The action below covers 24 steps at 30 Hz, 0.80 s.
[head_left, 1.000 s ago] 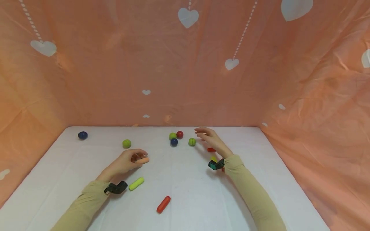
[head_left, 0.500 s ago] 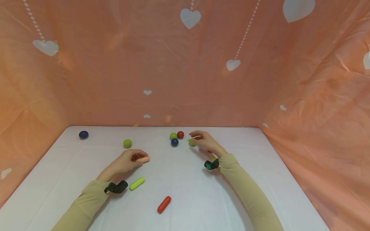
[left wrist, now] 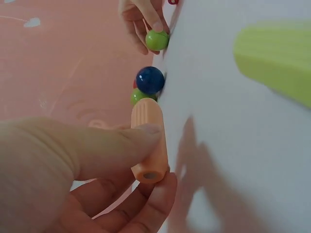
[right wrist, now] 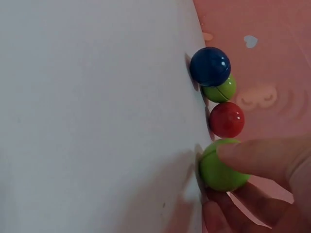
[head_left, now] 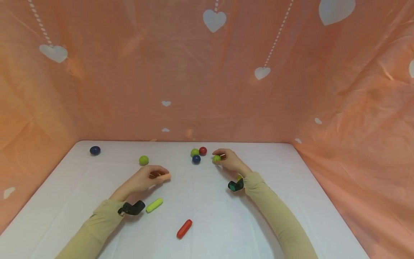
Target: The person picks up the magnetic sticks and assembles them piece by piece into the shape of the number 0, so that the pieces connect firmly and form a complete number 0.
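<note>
White table (head_left: pixel 213 208), pink-orange curtain (head_left: pixel 136 82) with pale hearts rising behind its far edge and along both sides. A person's two bare hands over it, tan sleeves (head_left: pixel 275 212), a small black device (head_left: pixel 132 208) at each wrist.

Left hand (head_left: pixel 142 178): left of centre, mid-table. Thumb laid over a peach tube (head_left: pixel 165 177), fingers curled beneath, so the tube is pinched. Grooved along its far part; a hole shows in the near end. Shadow of hand and tube on the cloth to the right in the left wrist view.

Right hand (head_left: pixel 229 160): right of centre, toward the far edge. Thumb and fingers bent around a green ball (head_left: pixel 216 158), thumb on the near side; gap narrowed to the ball's width. Cannot tell whether the ball bears on the table.

Just left of that ball, a close cluster: red ball (head_left: pixel 203 150) at far right, second green ball (head_left: pixel 194 152) at far left, blue ball (head_left: pixel 196 159) nearest. Whether all three touch, cannot say.

Third green ball (head_left: pixel 143 160) just beyond the left hand. Dark blue ball (head_left: pixel 95 150) in the far left corner, well apart.

Nearer: yellow-green tube (head_left: pixel 154 205) lying slantwise, right of the left wrist; red tube (head_left: pixel 184 229) also slantwise, nearest the person. Yellow piece (head_left: pixel 239 177) by the right wrist, mostly hidden.
</note>
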{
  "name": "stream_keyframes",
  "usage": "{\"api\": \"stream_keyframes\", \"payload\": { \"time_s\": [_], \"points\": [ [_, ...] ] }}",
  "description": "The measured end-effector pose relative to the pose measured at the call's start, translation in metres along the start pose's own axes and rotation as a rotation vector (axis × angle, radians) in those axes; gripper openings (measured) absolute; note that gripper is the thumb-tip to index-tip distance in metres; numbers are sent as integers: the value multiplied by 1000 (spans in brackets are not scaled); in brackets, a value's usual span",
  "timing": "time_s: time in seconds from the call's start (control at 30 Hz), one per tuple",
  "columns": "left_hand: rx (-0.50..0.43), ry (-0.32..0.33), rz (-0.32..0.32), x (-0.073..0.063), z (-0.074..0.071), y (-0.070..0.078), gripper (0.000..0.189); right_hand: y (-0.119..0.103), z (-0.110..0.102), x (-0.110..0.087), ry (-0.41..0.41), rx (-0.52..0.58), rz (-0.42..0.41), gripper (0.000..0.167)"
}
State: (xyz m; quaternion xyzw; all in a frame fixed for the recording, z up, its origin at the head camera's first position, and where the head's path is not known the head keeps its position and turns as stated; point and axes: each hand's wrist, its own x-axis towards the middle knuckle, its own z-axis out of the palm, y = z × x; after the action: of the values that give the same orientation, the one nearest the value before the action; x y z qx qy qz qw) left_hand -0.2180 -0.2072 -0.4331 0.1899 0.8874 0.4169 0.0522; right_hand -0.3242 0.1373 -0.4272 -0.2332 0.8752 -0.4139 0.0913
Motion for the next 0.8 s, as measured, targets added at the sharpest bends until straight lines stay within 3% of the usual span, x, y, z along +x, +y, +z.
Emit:
{"api": "stream_keyframes", "payload": {
  "time_s": [0.3,0.43,0.7,0.8],
  "points": [
    [-125,8,35,11,1,8,27,5,-2,-9,-5,42,51,35],
    [-172,-18,26,15,6,14,25,2,-2,-18,-28,72,75,35],
    [-216,-86,25,31,26,18,24,-9,9,-35,-96,163,-18,37],
    [-241,-107,-17,36,36,22,24,-13,17,-41,-125,173,-37,37]
  ]
}}
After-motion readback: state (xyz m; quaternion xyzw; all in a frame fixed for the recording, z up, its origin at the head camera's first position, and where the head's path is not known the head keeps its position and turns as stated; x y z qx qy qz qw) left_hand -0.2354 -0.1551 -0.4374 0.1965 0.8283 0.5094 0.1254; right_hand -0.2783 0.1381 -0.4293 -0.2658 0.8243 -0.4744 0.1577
